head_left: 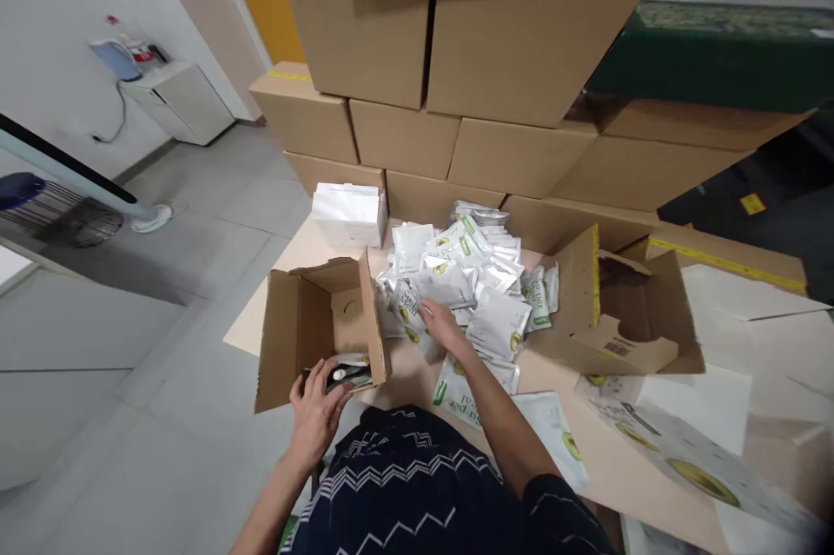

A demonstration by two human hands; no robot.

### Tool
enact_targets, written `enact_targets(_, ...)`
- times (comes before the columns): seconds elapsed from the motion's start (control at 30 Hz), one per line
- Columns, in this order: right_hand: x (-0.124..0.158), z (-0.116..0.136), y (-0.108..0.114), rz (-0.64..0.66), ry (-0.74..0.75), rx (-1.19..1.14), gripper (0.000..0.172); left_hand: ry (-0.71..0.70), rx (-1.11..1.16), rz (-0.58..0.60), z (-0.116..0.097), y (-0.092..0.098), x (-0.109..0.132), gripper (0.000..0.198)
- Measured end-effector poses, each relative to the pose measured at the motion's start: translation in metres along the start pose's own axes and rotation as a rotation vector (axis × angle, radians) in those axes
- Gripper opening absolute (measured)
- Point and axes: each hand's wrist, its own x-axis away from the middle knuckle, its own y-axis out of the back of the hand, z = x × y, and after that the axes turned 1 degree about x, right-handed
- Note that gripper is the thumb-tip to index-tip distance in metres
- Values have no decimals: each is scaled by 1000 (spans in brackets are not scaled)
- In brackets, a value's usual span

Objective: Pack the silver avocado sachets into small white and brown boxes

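Observation:
An open cardboard box (280, 338) stands at the table's left front edge, with a few pouches (352, 360) and a small white cap showing at its near end. My left hand (316, 407) is at that near end, fingers curled over the rim beside the pouches. Over the pile, my right hand (443, 325) pinches the edge of a white "Su-per Meal" pouch (407, 307) with avocado pictures. Around it lies a heap of similar white pouches (499, 320), and larger ones (551, 433) lie nearer my body. My right fingertips are partly hidden.
Stacked closed cartons (404, 138) form a wall behind the table (293, 255). A white box (348, 221) stands at the back left. To the right are another open carton (573, 286) and an avocado-printed box (691, 459). A floor stand (149, 216) is at far left.

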Motion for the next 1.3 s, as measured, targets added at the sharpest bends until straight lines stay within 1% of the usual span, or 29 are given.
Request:
enact_targets(0.07,7,-4,9,-24,51,12,26,-4,5,0,-13,-2,4,24)
enact_targets(0.17,20,-8,26,-8,109,70,29,0,-2,8,-35,-3,11,23)
enact_targets(0.27,33,-14,47,2,106,95,32,10,-28,18,-55,0,18,23)
enact_targets(0.33,38,-21,62,-25,100,32,33,19,-42,43,-67,3,25,23)
enact_targets(0.4,42,-31,74,-95,99,-123,31,24,-47,76,-77,7,32,24)
enact_targets(0.5,45,-45,84,-222,48,-462,30,33,-36,120,-89,9,45,25)
enact_targets(0.53,47,-48,85,-228,12,-583,32,34,-30,129,-92,8,49,25)
enact_targets(0.6,51,-52,86,-177,-62,-805,43,28,-20,127,-96,6,56,25)
enact_targets(0.67,56,-53,85,-114,-96,-953,57,4,-15,113,-97,5,59,25)
enact_targets(0.7,58,-53,85,-108,-93,-984,61,-9,-14,106,-98,4,59,25)
enact_targets(0.73,60,-52,86,-121,-81,-985,61,-23,-14,100,-98,4,59,25)
enact_targets(0.8,64,-49,91,-195,-53,-905,55,-46,-15,98,-98,5,58,24)
enact_targets(0.83,67,-46,96,-255,-38,-838,49,-56,-15,102,-98,5,58,23)
enact_targets(0.9,71,-39,109,-416,12,-689,38,-79,-12,112,-98,5,59,22)
enact_targets(0.97,76,-27,125,-579,97,-570,29,-98,0,110,-98,3,63,21)
enact_targets(1.03,81,-13,140,-692,192,-503,24,-95,22,74,-97,0,69,21)
enact_targets(1.1,85,-1,148,-759,263,-466,22,-64,50,8,-94,-2,76,21)
enact_targets(1.2,88,13,149,-822,310,-435,20,-40,89,-58,-87,-3,81,19)
enact_targets(1.23,89,17,148,-834,321,-432,19,-53,98,-54,-85,-2,81,19)
enact_targets(1.3,92,24,148,-851,351,-431,19,-102,105,-6,-85,1,78,21)
